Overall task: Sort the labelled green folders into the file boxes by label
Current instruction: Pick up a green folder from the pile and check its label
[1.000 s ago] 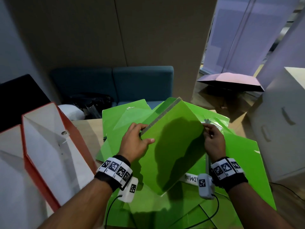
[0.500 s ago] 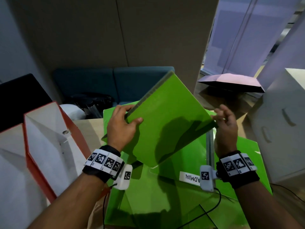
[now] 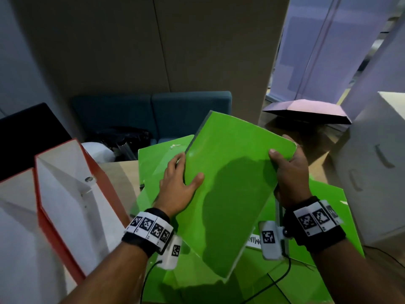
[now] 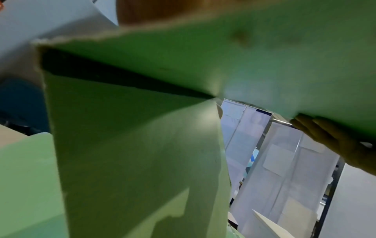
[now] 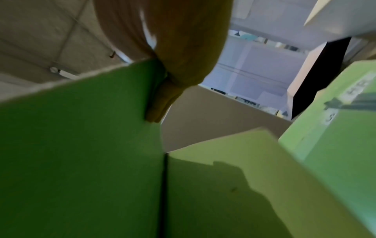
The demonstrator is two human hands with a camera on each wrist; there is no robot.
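A green folder (image 3: 230, 185) is lifted and tilted above a heap of green folders (image 3: 324, 218) on the table. My left hand (image 3: 177, 183) grips its left edge, thumb on the front face. My right hand (image 3: 289, 170) grips its upper right corner, thumb on top and fingers behind. No label shows on the face turned to me. The left wrist view shows the folder's underside (image 4: 132, 145), the right wrist view its corner (image 5: 81, 145) under my fingers (image 5: 162, 103). One folder in the heap bears a white label (image 3: 254, 240) reading partly "ADMIN". Two open red-and-white file boxes (image 3: 65, 194) stand at the left.
A white cabinet (image 3: 372, 172) stands at the right. A teal sofa (image 3: 153, 113) with a dark bag (image 3: 122, 137) on it lies behind the table. A pink-topped surface (image 3: 306, 110) sits at the back right. Bare table wood (image 3: 122, 174) shows between boxes and heap.
The lifted folder has swung from a left-leaning tilt to nearly upright before me. My right hand now grips its upper right corner with the thumb on the face, and the left hand has shifted right.
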